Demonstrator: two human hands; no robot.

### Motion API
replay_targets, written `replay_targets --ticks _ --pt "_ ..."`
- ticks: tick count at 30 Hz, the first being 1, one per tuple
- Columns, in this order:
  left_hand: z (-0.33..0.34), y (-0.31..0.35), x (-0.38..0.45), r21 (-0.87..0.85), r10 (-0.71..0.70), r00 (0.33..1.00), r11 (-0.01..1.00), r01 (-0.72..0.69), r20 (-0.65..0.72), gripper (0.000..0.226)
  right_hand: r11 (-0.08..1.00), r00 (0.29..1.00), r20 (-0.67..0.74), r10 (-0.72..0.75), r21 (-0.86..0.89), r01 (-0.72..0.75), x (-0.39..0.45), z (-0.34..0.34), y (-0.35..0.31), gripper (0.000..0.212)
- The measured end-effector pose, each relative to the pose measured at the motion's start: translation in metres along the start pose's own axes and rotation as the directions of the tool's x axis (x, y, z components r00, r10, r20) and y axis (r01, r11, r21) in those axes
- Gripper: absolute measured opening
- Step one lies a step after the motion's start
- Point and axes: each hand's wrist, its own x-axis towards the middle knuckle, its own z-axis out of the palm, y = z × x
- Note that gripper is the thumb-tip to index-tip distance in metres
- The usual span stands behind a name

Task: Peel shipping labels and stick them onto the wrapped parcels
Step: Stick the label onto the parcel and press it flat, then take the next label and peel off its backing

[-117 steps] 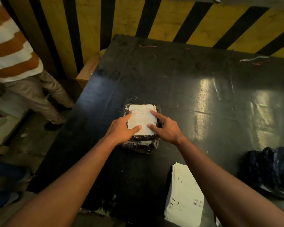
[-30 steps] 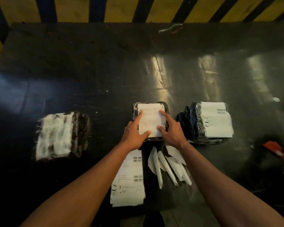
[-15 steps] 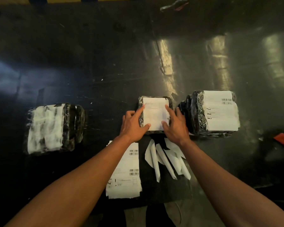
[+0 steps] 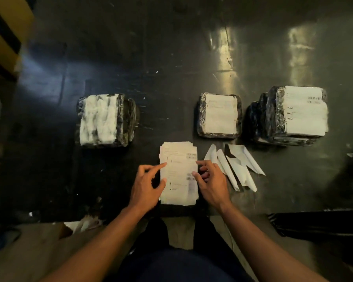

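Note:
A stack of white shipping labels lies at the near table edge. My left hand touches its left edge with a straight index finger and the thumb. My right hand has its thumb on the stack's right edge, and its curled fingers pinch that edge. Three black wrapped parcels sit beyond the stack. The middle parcel and the right parcel each carry a flat white label. The left parcel has a crumpled white patch on top.
Several peeled white backing strips lie right of the label stack. The black table stretches away behind the parcels. A yellow-and-black striped wall stands at the far left. A black bag hangs off the near right edge.
Both hands have left the middle parcel, whose label now lies flat, and have come back to the label stack. The view has tilted down toward the near table edge.

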Motion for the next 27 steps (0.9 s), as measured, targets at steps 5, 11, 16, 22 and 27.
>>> replay_targets --ticks 5,11,16,22,27 --pt "0.014 -0.001 -0.001 -0.034 -0.003 0.999 0.999 0.004 0.040 0.065 0.990 0.994 -0.017 0.104 0.098 -0.102 0.015 0.015 -0.012 0.030" --pt "0.016 0.002 0.006 -0.004 -0.053 0.995 0.999 0.053 0.080 0.075 0.951 0.978 0.027 0.208 0.227 -0.209 0.027 0.011 -0.006 0.024" --pt "0.018 -0.004 0.007 0.002 -0.035 0.994 0.999 0.035 0.107 0.081 0.916 0.967 0.064 0.245 0.313 -0.253 0.037 0.005 0.006 0.026" --pt "0.010 0.001 0.011 0.198 0.027 0.970 0.977 -0.077 0.243 0.087 0.923 0.967 0.125 0.223 0.291 -0.250 0.039 -0.001 0.005 0.028" --pt "0.008 -0.001 0.017 0.169 0.005 0.968 0.984 -0.049 0.250 0.082 0.950 0.981 0.077 0.180 0.243 -0.194 0.035 0.000 -0.001 0.029"
